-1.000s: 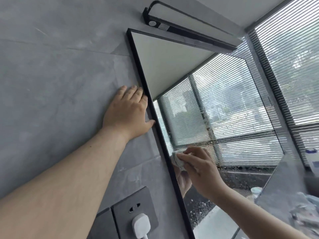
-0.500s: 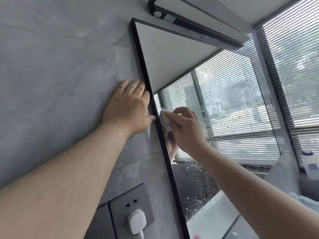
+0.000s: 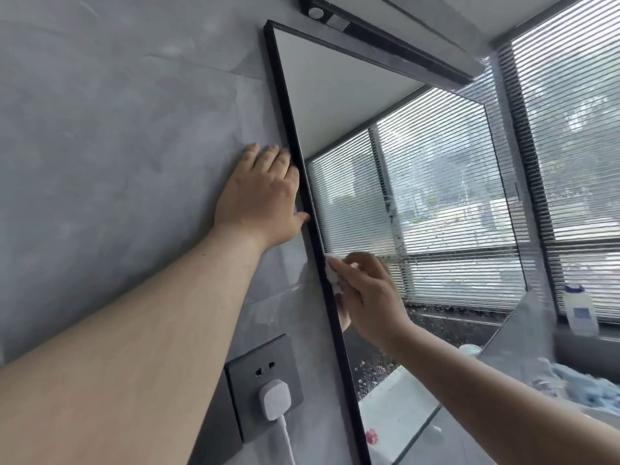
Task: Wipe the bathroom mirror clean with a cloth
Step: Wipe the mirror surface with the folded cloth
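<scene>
Grey stone-look tiled wall [image 3: 100, 146] fills the left. Low on it, a dark grey square socket plate [image 3: 245, 407] w/ a white rounded plug [image 3: 274, 399] pushed in, white cable [image 3: 287, 444] dropping out at the btm. Second dark plate [image 3: 218, 441] just beside it, partly hidden. Long black light bar [image 3: 385, 35] mounted high up. Window w/ grey horizontal slat blinds [image 3: 570, 146] opposite; white plastic bottle w/ blue cap [image 3: 580, 310] upright on the sill. Crumpled pale blue fabric [image 3: 590, 387] heaped below
</scene>
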Motion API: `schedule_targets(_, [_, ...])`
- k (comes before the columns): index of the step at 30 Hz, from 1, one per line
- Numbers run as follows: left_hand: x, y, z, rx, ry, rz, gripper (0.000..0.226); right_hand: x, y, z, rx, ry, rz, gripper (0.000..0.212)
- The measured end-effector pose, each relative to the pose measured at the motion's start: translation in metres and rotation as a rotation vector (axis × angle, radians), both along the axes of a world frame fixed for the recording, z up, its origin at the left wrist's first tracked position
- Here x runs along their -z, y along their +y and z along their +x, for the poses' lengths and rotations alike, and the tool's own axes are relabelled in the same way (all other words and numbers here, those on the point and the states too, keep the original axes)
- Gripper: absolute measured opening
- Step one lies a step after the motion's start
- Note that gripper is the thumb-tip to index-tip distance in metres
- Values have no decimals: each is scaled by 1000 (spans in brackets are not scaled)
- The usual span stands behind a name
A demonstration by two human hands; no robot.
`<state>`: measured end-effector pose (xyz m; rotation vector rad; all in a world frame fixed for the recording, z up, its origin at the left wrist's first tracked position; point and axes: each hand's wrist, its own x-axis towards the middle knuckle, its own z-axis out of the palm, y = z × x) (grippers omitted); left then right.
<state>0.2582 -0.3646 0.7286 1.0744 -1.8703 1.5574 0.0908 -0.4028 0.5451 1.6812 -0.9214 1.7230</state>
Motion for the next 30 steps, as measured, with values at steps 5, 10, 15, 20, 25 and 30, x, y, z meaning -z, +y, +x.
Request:
schedule_targets(5, [0, -1, 3, 21, 8, 13, 83, -93, 2, 13, -47, -113, 44, 34])
schedule_targets(10, [5, 0, 3, 23, 20, 29, 84, -84, 2, 14, -97, -160, 94, 31])
schedule_targets(15, [8, -1, 4, -28, 1, 16, 95, -11, 4, 8, -106, -125, 114, 35])
schedule_targets(20, [11, 3, 0, -170, -102, 34, 119, 44, 5, 12, -102, -116, 119, 37])
schedule_targets(25, [10, 0, 0, -210, -113, 39, 131, 48, 5, 15, -91, -132, 138, 32])
schedule_targets(30, [11, -2, -3, -219, -100, 32, 131, 36, -4, 4, -177, -427, 247, 37])
